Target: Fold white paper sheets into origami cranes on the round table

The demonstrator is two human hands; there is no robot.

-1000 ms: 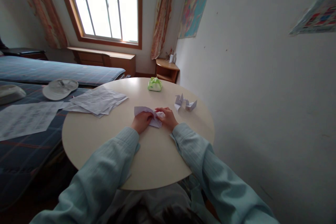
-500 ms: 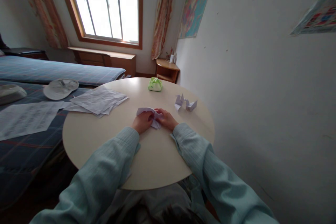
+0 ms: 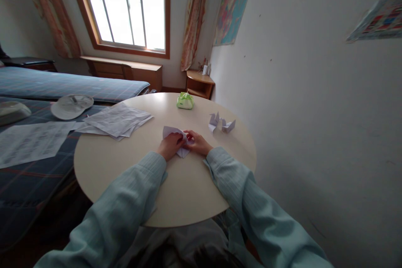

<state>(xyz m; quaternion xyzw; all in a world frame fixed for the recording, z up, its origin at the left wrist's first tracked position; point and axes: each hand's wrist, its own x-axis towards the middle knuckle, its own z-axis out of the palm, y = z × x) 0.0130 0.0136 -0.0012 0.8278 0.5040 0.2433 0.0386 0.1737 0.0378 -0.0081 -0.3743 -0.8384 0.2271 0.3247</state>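
A pale, partly folded sheet of paper (image 3: 169, 130) is held between my two hands, just above or on the round table (image 3: 185, 192). My left hand (image 3: 171, 145) grips its left side, fingers curled over the folds. From the right, my right hand (image 3: 197, 142) pinches the paper, its fingertips close to the left ones. A pointed lower flap shows beneath the fingers. Part of the paper is hidden behind both hands. To the right stand two folded paper figures, one upright (image 3: 214, 121) and one lower (image 3: 228, 126).
Loose paper sheets (image 3: 117, 119) lie on the table's left side. A green tissue pack (image 3: 185, 101) sits near the far edge. Left of the table are a plaid bed (image 3: 28, 184) with a white cap (image 3: 72, 106) and a printed sheet (image 3: 34, 142). A white wall (image 3: 307, 125) rises at the right.
The paper has turned slightly between my hands, and its lower tip now points nearer to me and a little left. My right fingers have shifted slightly left over it.
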